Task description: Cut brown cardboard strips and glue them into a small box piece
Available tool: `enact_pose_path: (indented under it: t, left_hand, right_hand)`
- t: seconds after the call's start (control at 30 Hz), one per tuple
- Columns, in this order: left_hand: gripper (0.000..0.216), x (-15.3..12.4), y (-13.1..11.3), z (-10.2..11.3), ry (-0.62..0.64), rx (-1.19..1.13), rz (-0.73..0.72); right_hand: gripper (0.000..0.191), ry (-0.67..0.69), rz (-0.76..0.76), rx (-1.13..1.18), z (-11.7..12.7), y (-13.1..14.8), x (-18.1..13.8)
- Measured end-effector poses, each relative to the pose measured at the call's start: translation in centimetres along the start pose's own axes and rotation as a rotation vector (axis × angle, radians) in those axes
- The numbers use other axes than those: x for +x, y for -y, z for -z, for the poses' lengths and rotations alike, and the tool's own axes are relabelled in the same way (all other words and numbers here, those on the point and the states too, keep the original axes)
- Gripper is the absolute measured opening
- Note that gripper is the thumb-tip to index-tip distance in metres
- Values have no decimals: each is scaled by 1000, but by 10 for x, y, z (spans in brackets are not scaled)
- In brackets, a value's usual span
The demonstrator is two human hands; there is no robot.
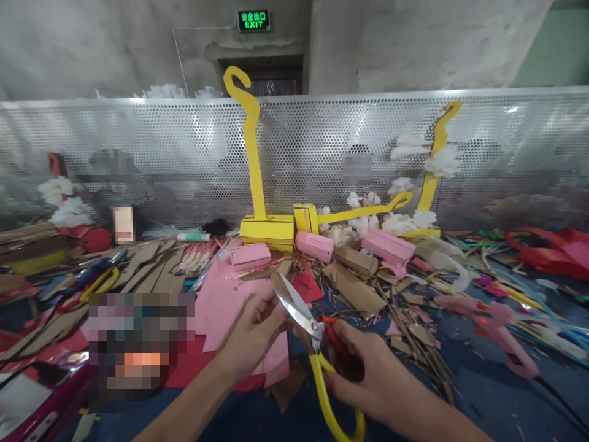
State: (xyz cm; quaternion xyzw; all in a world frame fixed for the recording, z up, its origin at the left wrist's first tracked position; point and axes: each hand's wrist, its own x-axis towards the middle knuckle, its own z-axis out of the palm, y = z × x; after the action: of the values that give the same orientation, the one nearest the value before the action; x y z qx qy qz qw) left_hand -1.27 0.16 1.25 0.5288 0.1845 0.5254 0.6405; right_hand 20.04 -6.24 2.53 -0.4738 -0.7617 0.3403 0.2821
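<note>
Taking the scissors (315,333) as the hub of the dial, I see brown card strips (154,270) out at ten o'clock on the blue bench (239,420), with a pink sheet (214,307) nearer in, between nine and ten. At nine o'clock the left hand (255,328) has its fingers bent together just beside the blades; whether that grip has hold of a piece, I cannot tell. That closeness worries me most: should the blades slip or close crooked, a fingertip could be nicked. At eleven stands a yellow hook (251,153), tall and thin, likely to topple if something bumped its base. The scissors sit midway between the hands, blades tilted towards eleven and only a little parted. At four o'clock the right hand (375,368) has its grip wrapped round the spread handles; a twist there could swing the tips into the left hand. Loose card scraps (426,341) at three could hide a dropped piece, and beyond them a pink glue gun (501,328), showing a red light, might burn anyone brushing it.
</note>
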Motion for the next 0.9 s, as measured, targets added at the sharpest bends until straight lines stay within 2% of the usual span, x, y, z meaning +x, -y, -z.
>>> enact_pose_path:
  t: [0.27, 0.63, 0.77, 0.9]
  left_hand:
    - [14, -2, 0, 0, 37, -1, 6]
    - [17, 2, -5, -4, 18, 71, 4]
    - [14, 1, -3, 0, 19, 94, -10]
    - [14, 1, -3, 0, -20, 82, -5]
  right_hand:
    - [16, 21, -41, -60, -4, -7, 2]
    - [7, 18, -33, -108, -5, -11, 2]
    - [7, -35, -23, -128, -7, -12, 3]
    - [9, -159, -22, -149, -7, -12, 4]
